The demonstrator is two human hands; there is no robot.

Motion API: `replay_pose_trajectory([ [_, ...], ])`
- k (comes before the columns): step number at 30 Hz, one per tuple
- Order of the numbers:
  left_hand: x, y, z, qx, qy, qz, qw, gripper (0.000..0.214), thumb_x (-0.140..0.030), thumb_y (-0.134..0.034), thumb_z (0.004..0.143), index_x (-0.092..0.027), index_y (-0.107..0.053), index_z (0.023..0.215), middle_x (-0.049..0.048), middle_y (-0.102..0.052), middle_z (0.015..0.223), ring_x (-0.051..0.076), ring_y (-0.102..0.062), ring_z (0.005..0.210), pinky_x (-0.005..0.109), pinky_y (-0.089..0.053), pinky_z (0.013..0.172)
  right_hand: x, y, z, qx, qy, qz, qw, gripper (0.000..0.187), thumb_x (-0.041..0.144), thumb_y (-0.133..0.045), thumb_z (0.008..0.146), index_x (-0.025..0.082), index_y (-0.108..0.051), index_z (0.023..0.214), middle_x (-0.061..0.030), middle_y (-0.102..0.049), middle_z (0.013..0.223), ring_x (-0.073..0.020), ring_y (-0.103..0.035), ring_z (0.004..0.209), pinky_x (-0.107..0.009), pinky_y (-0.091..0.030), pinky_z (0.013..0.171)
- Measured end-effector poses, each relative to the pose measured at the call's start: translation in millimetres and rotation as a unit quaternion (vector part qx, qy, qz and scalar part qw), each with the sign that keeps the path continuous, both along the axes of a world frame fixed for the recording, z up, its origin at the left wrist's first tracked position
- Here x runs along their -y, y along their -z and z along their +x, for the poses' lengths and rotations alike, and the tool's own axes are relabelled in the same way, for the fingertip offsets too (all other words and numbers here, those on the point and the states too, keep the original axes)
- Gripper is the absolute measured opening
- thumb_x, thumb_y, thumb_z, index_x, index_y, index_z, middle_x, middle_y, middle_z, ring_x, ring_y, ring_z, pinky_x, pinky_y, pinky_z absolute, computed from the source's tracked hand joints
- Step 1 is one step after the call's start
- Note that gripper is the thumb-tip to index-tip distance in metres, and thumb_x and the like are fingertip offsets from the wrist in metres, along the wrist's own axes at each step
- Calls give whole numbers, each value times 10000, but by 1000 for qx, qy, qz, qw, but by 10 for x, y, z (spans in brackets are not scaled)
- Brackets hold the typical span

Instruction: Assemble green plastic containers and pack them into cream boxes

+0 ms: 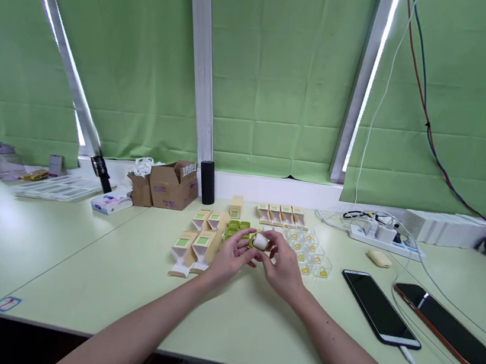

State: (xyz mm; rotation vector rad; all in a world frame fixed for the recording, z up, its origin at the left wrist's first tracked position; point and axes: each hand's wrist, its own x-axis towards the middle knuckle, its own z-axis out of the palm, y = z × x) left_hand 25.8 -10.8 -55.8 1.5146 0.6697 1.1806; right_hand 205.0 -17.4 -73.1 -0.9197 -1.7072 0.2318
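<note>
Above the middle of the table, my left hand [233, 256] and my right hand [284, 267] both pinch a small green container [252, 241] with a rounded white piece [261, 241] in it. Fingers partly cover it, so its exact kind does not show. Just behind my left hand sit several small green containers [233, 226]. To the left stand open beige cartons [182, 251] with green labels, several in two rows. Right of my right hand, several clear plastic cups [314, 256] with yellow centres are grouped together.
Four-sided beige cartons [282, 215] line the back, beside a single carton [236, 206]. A black cylinder [207, 183] and a cardboard box [173, 186] stand behind. To the right lie two phones [381, 307] with cables, a beige oval case [378, 258] and a power strip [385, 241].
</note>
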Motion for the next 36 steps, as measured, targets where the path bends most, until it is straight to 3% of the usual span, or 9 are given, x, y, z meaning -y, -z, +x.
replay_pose_trajectory([
  [3,9,-58,-68,-54,-98,81,990,518,-477,-716,925,-158,-584,1311,94,-738,931,180,-694,746,286,-536,659,-26,-62,1,-132,-60,-85,986,382,425,-705,895,223,-563,1185,-71,-741,991,-185,-645,742,-319,-559,649],
  [7,-9,-171,-120,-77,-169,192,964,327,-325,-682,942,-211,-649,1247,96,-741,1049,237,-687,979,367,-541,879,-77,-119,17,-270,-129,-195,934,534,614,-791,784,214,-582,1071,17,-652,689,-163,-586,625,-272,-495,539],
  [11,-16,-348,-69,-203,-128,342,908,492,-89,-634,851,-252,-655,1315,112,-664,1270,311,-554,1238,515,-467,1092,-114,-148,44,-353,-168,-268,881,623,664,-862,675,193,-615,1001,18,-639,661,-147,-570,600,-262,-483,514],
  [14,-38,-446,30,-301,-83,392,865,681,-4,-617,785,-276,-599,1409,128,-587,1362,337,-464,1335,551,-450,1126,-124,-177,66,-398,-188,-284,852,634,688,-881,630,178,-637,918,7,-643,680,-126,-557,568,-245,-451,486],
  [18,-128,-411,147,-307,-69,405,859,650,-49,-654,837,-282,-577,1439,138,-568,1353,328,-486,1323,526,-470,1105,-104,-214,102,-411,-195,-286,844,640,758,-827,651,167,-660,829,-12,-650,652,-128,-571,550,-238,-430,479],
  [21,-216,-282,174,-246,-96,363,894,534,-89,-650,873,-281,-637,1371,116,-597,1315,291,-551,1269,473,-475,1097,-80,-227,133,-398,-173,-295,851,666,810,-779,659,168,-678,805,-36,-671,624,-156,-606,562,-237,-413,474],
  [27,-385,-62,108,-103,-130,117,979,468,-368,-844,785,-187,-740,1203,89,-724,1133,231,-665,964,344,-540,862,-64,-250,174,-342,-125,-282,888,686,835,-700,702,153,-719,773,-124,-757,690,-152,-559,522,-241,-349,454],
  [32,-479,7,67,-13,-95,17,995,582,-670,-815,730,-132,-776,947,36,-706,813,145,-600,689,259,-480,681,-104,-290,299,-344,-54,-209,914,618,762,-721,717,152,-740,811,-89,-726,653,-144,-517,503,-254,-338,462],
  [36,-481,35,81,56,-85,-46,994,584,-687,-840,687,-132,-737,840,2,-622,713,107,-537,613,241,-457,636,-119,-368,570,-299,50,-150,941,494,642,-719,770,155,-755,845,-77,-722,676,-178,-567,582,-285,-392,528],
])
